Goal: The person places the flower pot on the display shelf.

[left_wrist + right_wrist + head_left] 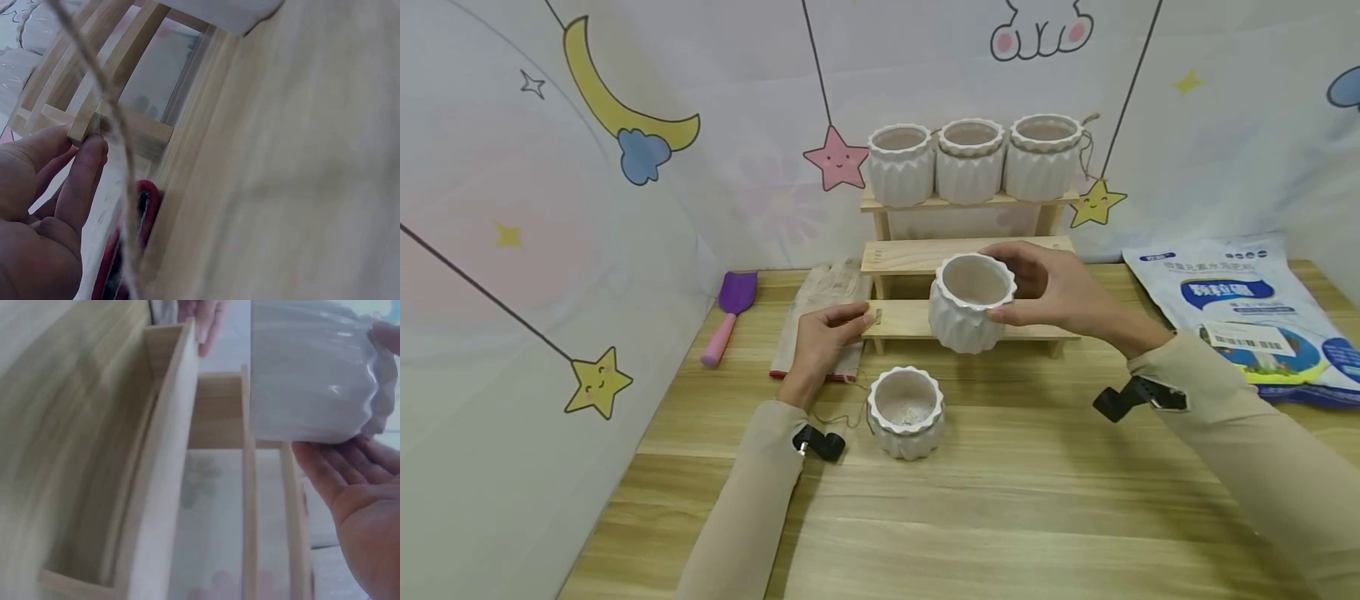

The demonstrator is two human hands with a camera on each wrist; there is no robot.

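My right hand [1056,287] grips a white fluted ceramic flowerpot [972,304] by its side, thumb in front and fingers behind. In the head view the pot overlaps the lowest step of a three-tier wooden plant stand [895,257]; the right wrist view shows the pot [312,375] above the steps. With thumb and fingers, my left hand [823,342] pinches the left end of the lowest step, seen closely in the left wrist view at the board end [84,122]. A second white flowerpot [907,412], with twine at its neck and specks inside, stands on the table before the stand.
Three more white pots [970,162] line the top step. Left of the stand lie a pale glove [827,292] with a red edge and a purple shovel [737,292] with a pink handle. A printed plastic bag [1247,308] lies to the right. A patterned cloth [760,75] hangs behind.
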